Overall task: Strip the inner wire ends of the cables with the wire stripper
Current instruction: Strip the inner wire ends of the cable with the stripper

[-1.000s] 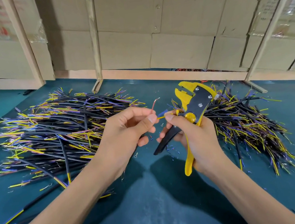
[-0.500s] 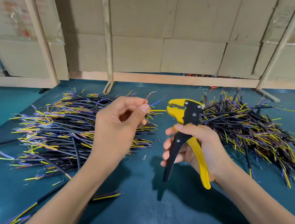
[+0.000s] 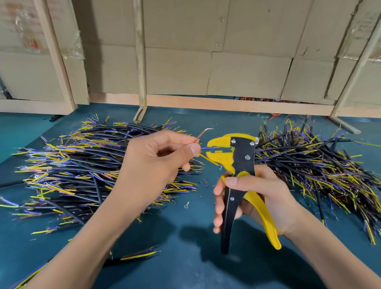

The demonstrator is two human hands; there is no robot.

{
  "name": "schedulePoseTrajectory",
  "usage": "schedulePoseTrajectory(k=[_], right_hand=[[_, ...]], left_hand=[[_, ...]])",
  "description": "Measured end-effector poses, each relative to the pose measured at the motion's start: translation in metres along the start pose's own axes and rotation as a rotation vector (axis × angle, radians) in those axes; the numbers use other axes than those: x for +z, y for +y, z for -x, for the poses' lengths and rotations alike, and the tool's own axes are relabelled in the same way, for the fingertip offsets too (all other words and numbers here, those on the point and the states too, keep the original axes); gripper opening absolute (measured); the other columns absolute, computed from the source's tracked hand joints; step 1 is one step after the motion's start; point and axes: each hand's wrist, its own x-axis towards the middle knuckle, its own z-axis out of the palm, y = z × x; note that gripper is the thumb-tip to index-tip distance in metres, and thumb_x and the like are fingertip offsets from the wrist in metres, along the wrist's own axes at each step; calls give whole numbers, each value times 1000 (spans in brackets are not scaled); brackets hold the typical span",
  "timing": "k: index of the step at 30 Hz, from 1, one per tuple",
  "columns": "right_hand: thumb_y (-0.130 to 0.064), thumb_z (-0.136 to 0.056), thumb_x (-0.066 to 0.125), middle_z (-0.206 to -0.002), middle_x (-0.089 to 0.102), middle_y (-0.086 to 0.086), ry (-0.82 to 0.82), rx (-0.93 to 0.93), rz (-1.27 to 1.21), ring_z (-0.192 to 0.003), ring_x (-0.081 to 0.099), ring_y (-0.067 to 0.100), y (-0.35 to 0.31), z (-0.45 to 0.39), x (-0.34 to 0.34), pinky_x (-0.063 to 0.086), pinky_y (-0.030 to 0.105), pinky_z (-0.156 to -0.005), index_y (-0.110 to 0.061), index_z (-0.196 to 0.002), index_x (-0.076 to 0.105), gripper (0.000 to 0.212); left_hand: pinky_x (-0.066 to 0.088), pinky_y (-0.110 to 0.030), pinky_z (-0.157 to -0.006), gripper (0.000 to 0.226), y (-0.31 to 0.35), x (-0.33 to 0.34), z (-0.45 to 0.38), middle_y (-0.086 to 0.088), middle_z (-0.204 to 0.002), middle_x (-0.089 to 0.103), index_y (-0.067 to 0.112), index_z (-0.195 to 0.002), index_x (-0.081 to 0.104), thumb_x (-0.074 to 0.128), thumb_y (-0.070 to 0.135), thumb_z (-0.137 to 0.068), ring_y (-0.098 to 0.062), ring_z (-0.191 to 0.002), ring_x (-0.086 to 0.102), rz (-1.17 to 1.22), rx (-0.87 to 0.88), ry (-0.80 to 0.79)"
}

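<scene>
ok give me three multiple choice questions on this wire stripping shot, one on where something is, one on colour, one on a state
1. Where is the yellow and black wire stripper?
A. In the right hand
B. Flat on the teal table
C. On the left heap of black cables

2. What colour is the inner wire sticking up above the left hand?
A. Green
B. Red
C. White

3. What is the blue inner wire doing?
A. Lying loose on the table
B. Reaching into the stripper's head
C. Tied in a knot

A: fingers wrap its handles.
B: the red inner wire shows a bare tip.
B: its end meets the yellow head.
</scene>
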Motion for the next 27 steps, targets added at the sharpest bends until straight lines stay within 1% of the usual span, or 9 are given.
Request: schedulePoseTrajectory(k=[5,10,13,14,16,18,20,23,27], right_hand=[[-18,-77,70,-68,60,28,38,-26,54,-57,64,41,2,-1,1,57,50,-59,4,-80,70,22],[-28,-59,70,-55,53,22,148,5,69,-42,54,34,2,-1,7,52,44,-48,-1,-63,63,27],[-31,-50,69,-49,46,18,238,6,16,-36,45,28,5,-3,14,48,36,-44,-5,-55,57,30],[-29,-51,70,-51,48,19,227,12,-15,-38,48,29,6,-4,17,49,37,-45,-5,-57,58,28],[-22,-64,71,-60,55,22,154,8,-106,-48,59,35,7,-5,20,55,47,-53,-3,-65,64,21],[-20,-76,63,-67,59,25,117,-13,-160,-56,63,40,6,-4,17,57,53,-60,-1,-71,66,20],[-20,-77,62,-68,60,26,97,-1,-164,-58,64,41,3,-3,13,57,55,-62,0,-73,67,21],[-21,-74,67,-68,61,26,58,39,-137,-59,66,41,1,-2,13,57,56,-63,1,-75,69,22],[-25,-71,71,-69,61,26,33,54,-123,-60,65,41,4,-2,17,57,57,-65,2,-76,68,28]], left_hand=[[24,-21,-41,3,-1,1,-1,-2,-57,62,15,-88,78,77,13,-85,-17,-43,29,9,-18,2],[25,-20,-40,5,0,4,1,0,-56,63,15,-88,78,77,10,-86,-12,-40,32,-52,15,26],[34,-14,-42,5,2,5,3,6,-56,65,11,-89,77,77,8,-85,-2,-39,46,-134,78,41],[38,-13,-45,5,2,5,3,7,-59,67,13,-88,77,77,8,-86,-2,-43,52,-190,113,64],[48,-19,-58,7,1,1,4,6,-69,70,17,-88,77,77,10,-86,-9,-58,64,-389,233,126],[51,-27,-72,7,0,-5,5,3,-80,71,14,-93,77,75,9,-88,-14,-73,65,-621,441,150],[51,-25,-81,9,-2,-10,5,-3,-90,70,8,-99,75,72,6,-92,-15,-83,64,-760,616,134],[47,-17,-92,12,-4,-12,5,-7,-98,71,2,-104,74,69,2,-94,-15,-92,65,-844,771,122],[51,-24,-92,12,-4,-11,5,-10,-99,71,-3,-104,74,68,1,-94,-22,-92,68,-867,861,97]])
